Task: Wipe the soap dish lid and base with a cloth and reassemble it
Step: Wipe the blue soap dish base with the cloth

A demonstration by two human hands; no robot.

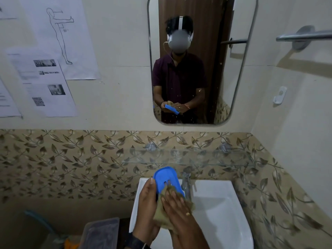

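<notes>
A blue plastic soap dish part (166, 178) with drain slots is held tilted above the white sink (221, 212). My left hand (148, 200) grips its left edge, thumb up along the rim. My right hand (177, 207) lies flat on a khaki cloth (161, 217), pressing it against the lower half of the blue part. The cloth hangs down between both hands. I cannot tell whether this part is the lid or the base, and no second part shows.
A chrome tap (186, 182) stands just right of the blue part. A glass shelf (188, 157) runs above the sink, under a wall mirror (197, 60). A grey lidded bin (100, 230) sits at the lower left. A towel bar (305, 35) is mounted at the upper right.
</notes>
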